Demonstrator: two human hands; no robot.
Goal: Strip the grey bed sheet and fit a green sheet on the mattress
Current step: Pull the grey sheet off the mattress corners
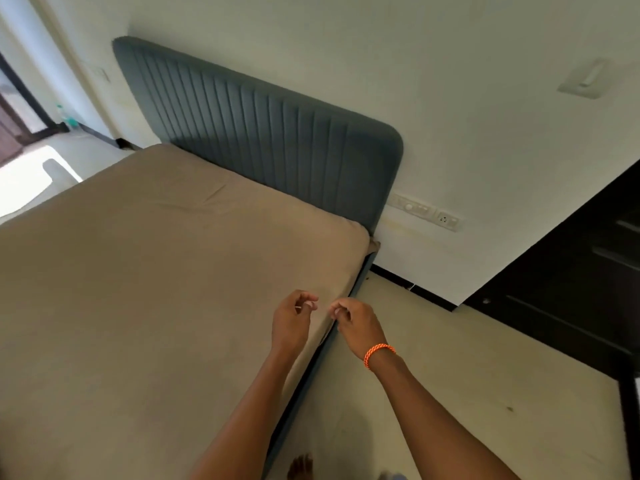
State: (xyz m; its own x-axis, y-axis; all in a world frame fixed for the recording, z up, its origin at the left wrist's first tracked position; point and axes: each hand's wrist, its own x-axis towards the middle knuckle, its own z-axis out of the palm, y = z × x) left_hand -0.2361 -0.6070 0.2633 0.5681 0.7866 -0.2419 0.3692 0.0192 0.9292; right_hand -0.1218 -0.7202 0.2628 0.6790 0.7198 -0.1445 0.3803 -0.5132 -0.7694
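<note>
The grey-beige sheet (156, 289) lies flat and mostly smooth over the whole mattress, with a few creases near the headboard. Both my hands hover side by side over the bed's right edge, about halfway along it. My left hand (292, 318) is above the sheet, its fingers loosely curled and holding nothing. My right hand (353, 323), with an orange band on the wrist, hangs just over the mattress edge, fingers also loosely curled and empty. Neither hand plainly touches the sheet. No green sheet is in view.
A ribbed dark grey headboard (259, 133) stands against the white wall. Wall sockets (426, 209) sit right of it. A dark wardrobe (571, 271) fills the right side. Pale floor (450, 393) runs between the bed frame (311, 375) and the wardrobe. My bare foot (299, 465) is beside the frame.
</note>
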